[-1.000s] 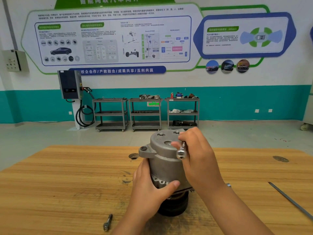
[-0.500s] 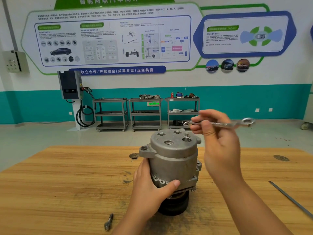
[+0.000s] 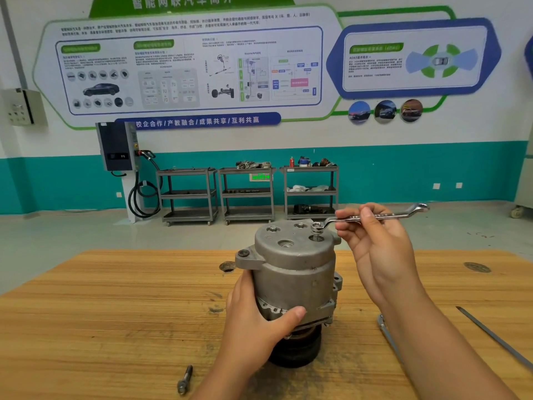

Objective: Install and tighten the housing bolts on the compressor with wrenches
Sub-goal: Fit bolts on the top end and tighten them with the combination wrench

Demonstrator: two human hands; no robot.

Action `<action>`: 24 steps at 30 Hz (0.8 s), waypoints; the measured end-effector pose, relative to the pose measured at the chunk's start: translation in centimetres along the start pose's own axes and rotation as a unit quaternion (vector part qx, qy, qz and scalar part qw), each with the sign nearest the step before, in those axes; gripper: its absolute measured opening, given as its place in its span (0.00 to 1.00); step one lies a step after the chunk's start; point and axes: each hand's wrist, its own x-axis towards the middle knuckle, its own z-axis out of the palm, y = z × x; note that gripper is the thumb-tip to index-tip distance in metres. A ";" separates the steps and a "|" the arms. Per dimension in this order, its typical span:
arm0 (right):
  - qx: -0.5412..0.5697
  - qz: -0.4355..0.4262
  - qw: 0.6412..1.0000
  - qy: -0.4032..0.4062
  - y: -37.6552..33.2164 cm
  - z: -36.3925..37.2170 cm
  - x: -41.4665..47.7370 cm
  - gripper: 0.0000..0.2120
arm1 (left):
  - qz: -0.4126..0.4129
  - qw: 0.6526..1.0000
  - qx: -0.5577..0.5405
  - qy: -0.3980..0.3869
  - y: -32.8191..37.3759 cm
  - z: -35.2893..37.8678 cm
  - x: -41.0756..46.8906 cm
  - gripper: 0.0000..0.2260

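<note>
**Wrench ring now seated on the raised bolt**

The table [image 3: 115, 313] carries the compressor [image 3: 294, 272], which stands upright on its dark pulley end. The left hand [image 3: 259, 321] is clenched around the lower body of the casing, thumb across the front, steadying it.

Half a second ago the wrench [image 3: 375, 217] was held level in the air, above and to the right of the casing top, clear of everything. Now the right hand [image 3: 372, 241] has brought it down and leftward, so the ring end, left of the grip, sits over the head of the bolt [image 3: 316, 232] on the top face. The fingers pinch the wrench near mid-shaft; the other ring end juts out to the right of the grip. The bolt stands proud of its hole, so it looks only part-threaded, and the turning stroke appears about to start.

Holes in the top face, left of the wrench ring: the one farthest left holds a bolt head seated low, the larger round opening in front looks empty, and what the hole at the rear holds I cannot tell.

Below the left hand's grip a spare bolt [image 3: 184, 381] lies loose on the table, so at least one fastener seems left to fit. A second wrench [image 3: 388, 336] and a thin rod [image 3: 496, 339] lie below the right forearm.
</note>
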 end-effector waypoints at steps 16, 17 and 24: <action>-0.169 -0.182 0.968 0.044 3.2 0.1 -1.2 0.10 | 0.006 1.000 0.006 0.012 -0.2 0.2 0.0 0.43; -0.194 -0.210 0.957 0.039 3.2 0.2 -1.4 0.11 | 0.006 1.000 0.007 0.012 -0.2 0.2 0.0 0.43; -0.324 -0.349 0.879 -0.032 4.1 0.4 -2.4 0.13 | 0.006 1.000 0.007 0.015 -0.1 0.3 0.1 0.43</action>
